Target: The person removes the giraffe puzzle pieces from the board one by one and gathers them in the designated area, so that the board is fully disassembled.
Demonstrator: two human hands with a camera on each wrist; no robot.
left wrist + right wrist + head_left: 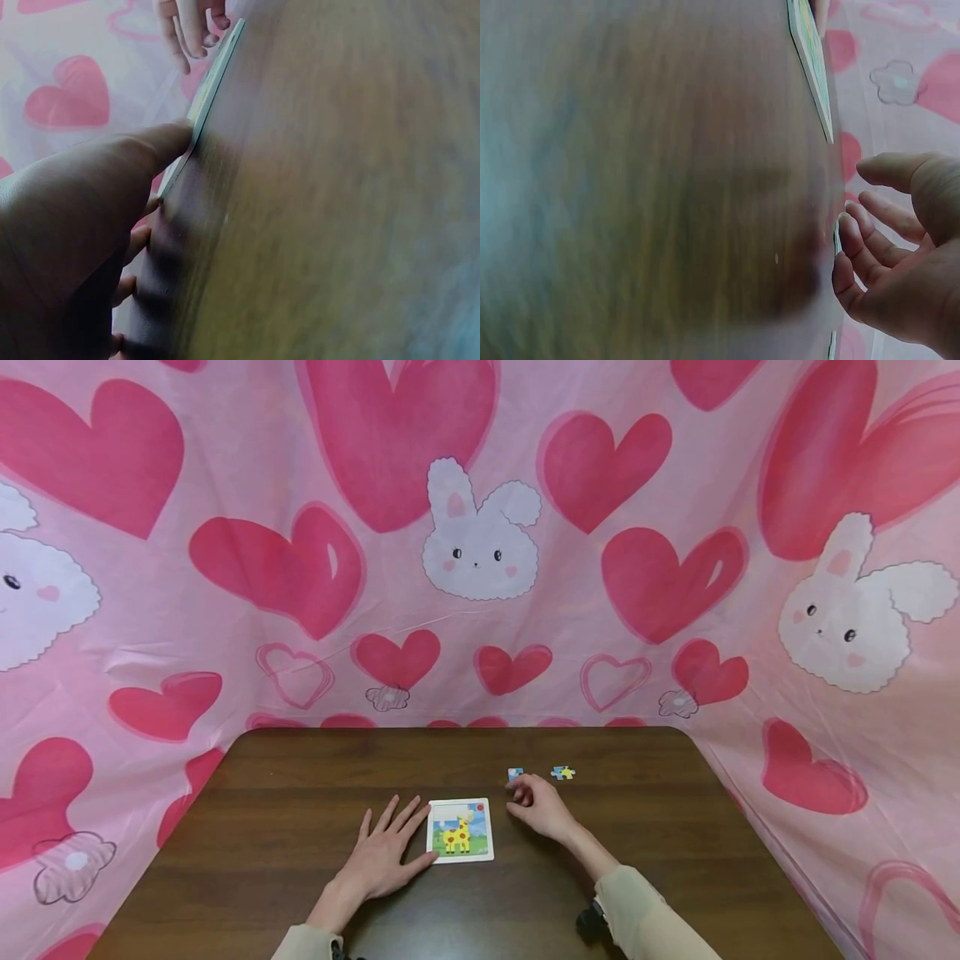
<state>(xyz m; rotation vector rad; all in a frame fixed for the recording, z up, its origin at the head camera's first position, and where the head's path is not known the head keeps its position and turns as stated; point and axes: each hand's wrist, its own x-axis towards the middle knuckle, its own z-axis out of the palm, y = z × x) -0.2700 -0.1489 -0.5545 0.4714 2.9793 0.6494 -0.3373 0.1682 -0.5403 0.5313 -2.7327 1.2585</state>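
Observation:
A square giraffe jigsaw puzzle (pixel 462 833) in a white frame lies on the table, with a pale bare patch at the top left of its picture. My left hand (pixel 378 858) is spread flat beside it, thumb resting on the frame's lower left corner and fingertips along its left edge. Further right, my right hand (pixel 546 810) hovers low with bent fingers, thumb apart from them. Its fingertips are right at a blue and white puzzle piece (pixel 514 772), partly hidden by the hand. In the right wrist view, the fingers (pixel 862 247) overlap that thin piece's edge.
Another puzzle piece (pixel 563 772), yellow and blue, lies to the right of the blue one. The dark wooden table (pixel 360 760) has a pink curtain (pixel 480 627) with hearts and rabbits behind it and along both sides.

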